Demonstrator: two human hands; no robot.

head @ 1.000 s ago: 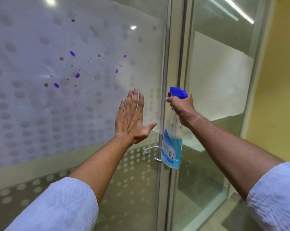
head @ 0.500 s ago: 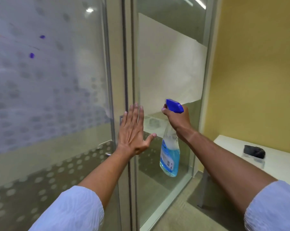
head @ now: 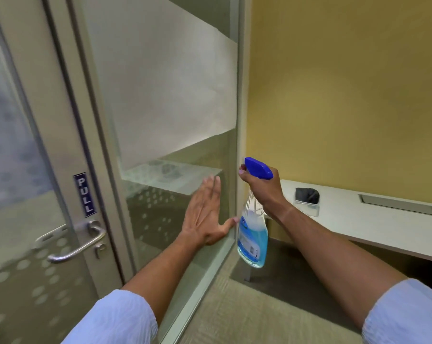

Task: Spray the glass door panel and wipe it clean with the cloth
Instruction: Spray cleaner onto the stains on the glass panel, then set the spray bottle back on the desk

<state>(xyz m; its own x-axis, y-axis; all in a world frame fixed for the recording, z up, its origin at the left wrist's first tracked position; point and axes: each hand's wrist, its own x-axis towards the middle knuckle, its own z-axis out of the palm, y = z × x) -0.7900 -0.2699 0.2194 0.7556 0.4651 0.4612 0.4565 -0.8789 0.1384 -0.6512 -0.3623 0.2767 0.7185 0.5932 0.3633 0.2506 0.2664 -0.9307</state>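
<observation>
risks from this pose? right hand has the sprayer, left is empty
1. The spray bottle hangs beside the fixed side glass, not the door panel; a squeeze would likely miss it.
2. The left hand is open and holds no cloth, so any spray may run before wiping.
3. The nozzle is near the left fingers.

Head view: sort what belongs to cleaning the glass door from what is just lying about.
For the job: spray bottle gripped in the right hand; glass door; open, empty left hand; dark cloth on the desk.

Lying about: clear tray, PULL sign, door handle.
</observation>
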